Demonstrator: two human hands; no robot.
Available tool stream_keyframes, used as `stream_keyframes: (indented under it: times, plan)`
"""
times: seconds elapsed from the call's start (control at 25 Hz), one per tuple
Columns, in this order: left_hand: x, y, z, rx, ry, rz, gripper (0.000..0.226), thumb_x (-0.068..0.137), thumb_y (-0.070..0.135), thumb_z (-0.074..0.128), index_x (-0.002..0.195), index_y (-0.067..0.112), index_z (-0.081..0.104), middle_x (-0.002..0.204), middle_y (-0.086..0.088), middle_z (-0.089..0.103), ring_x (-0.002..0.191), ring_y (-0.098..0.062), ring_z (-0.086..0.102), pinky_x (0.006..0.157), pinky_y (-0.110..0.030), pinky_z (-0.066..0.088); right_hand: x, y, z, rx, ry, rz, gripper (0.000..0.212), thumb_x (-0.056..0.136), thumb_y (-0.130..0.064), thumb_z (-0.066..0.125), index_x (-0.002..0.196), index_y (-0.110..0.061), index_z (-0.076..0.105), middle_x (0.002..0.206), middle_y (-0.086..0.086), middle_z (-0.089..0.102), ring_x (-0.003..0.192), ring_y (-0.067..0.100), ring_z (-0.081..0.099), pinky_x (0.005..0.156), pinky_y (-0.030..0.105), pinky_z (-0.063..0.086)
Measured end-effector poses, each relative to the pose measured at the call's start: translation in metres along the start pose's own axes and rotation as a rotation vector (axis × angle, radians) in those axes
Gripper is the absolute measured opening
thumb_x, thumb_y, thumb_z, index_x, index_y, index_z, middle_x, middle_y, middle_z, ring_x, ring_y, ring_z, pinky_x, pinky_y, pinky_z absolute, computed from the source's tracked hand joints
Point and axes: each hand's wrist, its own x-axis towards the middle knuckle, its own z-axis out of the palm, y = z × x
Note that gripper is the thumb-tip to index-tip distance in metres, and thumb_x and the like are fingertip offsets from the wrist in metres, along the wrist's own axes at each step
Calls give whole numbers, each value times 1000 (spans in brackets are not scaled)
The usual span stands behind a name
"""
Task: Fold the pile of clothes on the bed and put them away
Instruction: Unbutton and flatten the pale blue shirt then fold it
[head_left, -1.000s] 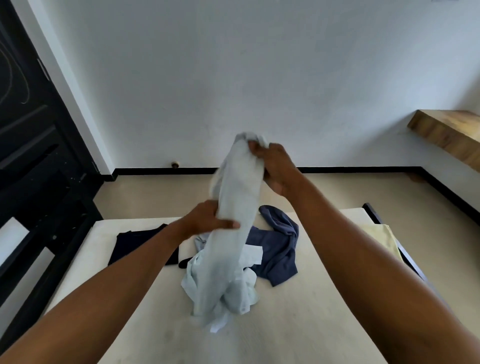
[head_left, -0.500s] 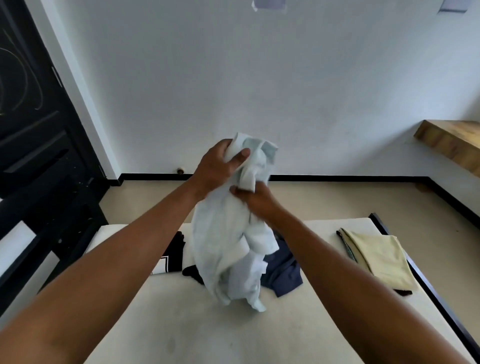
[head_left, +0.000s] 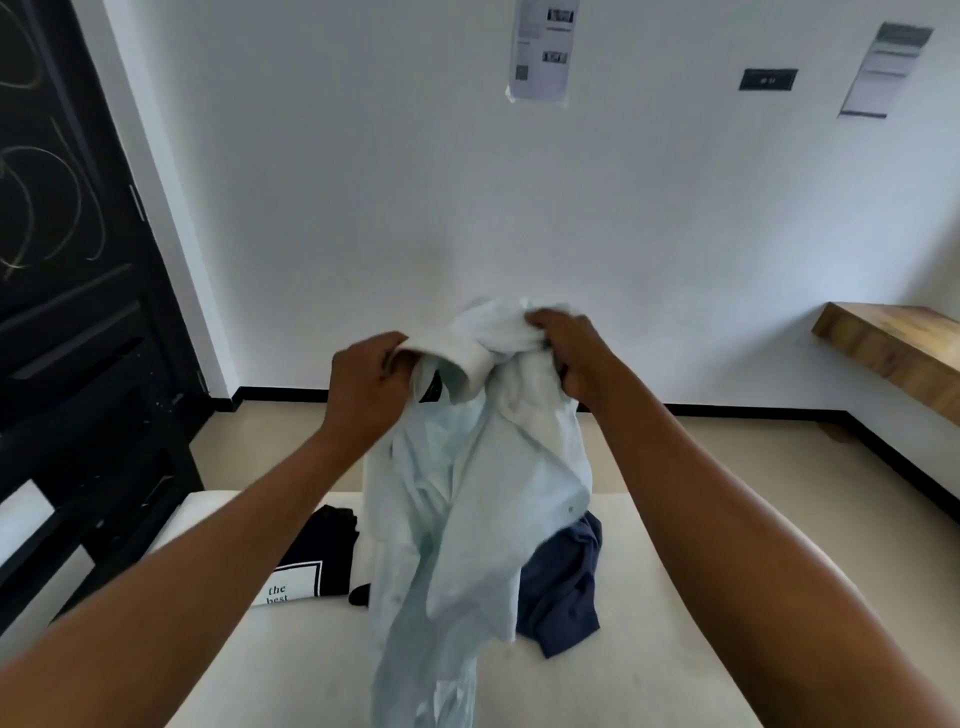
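Observation:
A pale blue shirt (head_left: 467, 499) hangs in the air above the bed (head_left: 649, 649), its collar uppermost. My left hand (head_left: 369, 389) grips the collar's left side. My right hand (head_left: 571, 353) grips the bunched cloth at the top right. The shirt's tail hangs down to the mattress. Behind it on the bed lie a navy blue garment (head_left: 566, 587) and a black garment with a white printed patch (head_left: 317, 561), both partly hidden by the shirt.
A black door (head_left: 67, 291) stands at the left, close to the bed's corner. A wooden shelf (head_left: 893, 348) juts from the right wall. Beige floor (head_left: 727, 457) lies between the bed and the white wall, which carries papers (head_left: 540, 47).
My hands have moved apart along the top of the shirt, the right one rising to the right, and the collar has opened out. The view has tilted upward; the folded yellow cloth is out of sight.

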Motion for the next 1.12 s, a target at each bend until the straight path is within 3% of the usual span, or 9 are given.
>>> stream_keyframes:
  times: [0.16,0.24,0.32,0.44,0.52,0.64,0.8,0.92,1.12]
  plan:
    - [52,27,-6,176,-240,-9,42,92,32,63,56,18,46,53,3,48,54,-19,47,53,-32,32,-19,26,-24,-877,-80,96,69,90,-74,56,105,-7,69,99,15,75,89,33,75,81,43,60]
    - [61,38,5,259,-345,31,41,91,27,68,56,17,51,55,0,54,57,-23,53,53,-31,34,-35,26,-18,-787,7,-154,71,91,-78,49,90,-11,75,83,5,77,83,27,74,85,42,59]
    - [61,45,17,286,-434,73,34,88,28,66,58,14,58,57,-3,58,58,-25,57,53,-35,42,-53,23,-1,-601,-32,-371,48,85,-69,61,90,-22,74,86,-3,75,87,21,70,84,43,58]
    - [59,52,27,225,-461,89,32,86,27,66,58,13,60,56,-4,59,56,-23,57,55,-42,48,-55,26,8,-919,-104,-558,37,77,-32,72,111,-21,64,102,1,67,91,22,63,77,39,54]
    - [56,49,24,199,-461,114,35,88,29,72,59,15,59,56,0,57,56,-20,55,55,-35,41,-44,28,1,-874,-11,-694,27,75,-6,69,101,-13,69,93,3,68,86,20,65,75,38,53]
    - [34,28,17,252,-529,116,24,87,26,76,72,19,59,67,4,57,67,-23,60,60,-31,33,-40,11,-9,-661,48,-737,31,69,8,64,86,-14,78,78,-13,70,74,-5,64,67,15,48]
    - [12,-12,14,346,-384,-70,20,92,16,64,74,17,55,74,-9,64,78,-37,64,64,-32,37,-45,-17,-11,-646,62,-817,39,74,4,60,92,-25,78,88,-18,74,85,-2,67,70,17,53]
    - [36,-24,1,423,-171,-96,11,89,11,59,81,6,61,74,-13,63,69,-36,58,61,-36,42,-36,-8,-27,-747,153,-835,21,85,-13,67,96,-30,73,88,-18,71,83,4,66,71,30,57]
    - [47,-41,-10,523,-183,-157,20,88,12,61,70,8,53,67,-13,58,66,-39,60,58,-36,44,-30,6,-44,-788,143,-723,5,93,-27,70,92,-28,75,80,-10,72,75,13,66,68,36,55]
